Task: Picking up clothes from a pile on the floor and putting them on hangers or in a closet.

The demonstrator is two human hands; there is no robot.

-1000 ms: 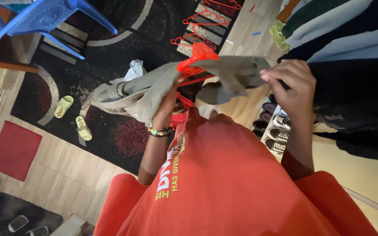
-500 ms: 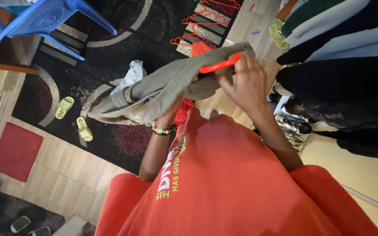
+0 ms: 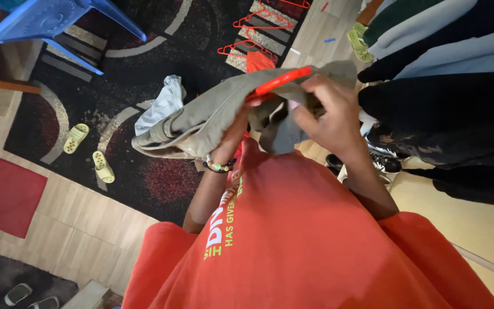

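The soft grey-green cloth garment [image 3: 201,114] hangs over a red plastic hanger [image 3: 278,81], up in front of the person's orange shirt [image 3: 293,240]. The left hand [image 3: 236,123] is bunched tight in the cloth just below the hanger. The right hand [image 3: 330,111] pinches a fold beside the hanger's end (fingers curled). It looks best to pull gently — keep the hanger level — so the cloth lies even.

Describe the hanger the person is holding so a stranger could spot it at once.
Start at the dark patterned rug. Above it, both hands grip a crumpled khaki garment. The red plastic hanger lies across its top; unlike the spare red hangers on the floor, it is the one in hand.
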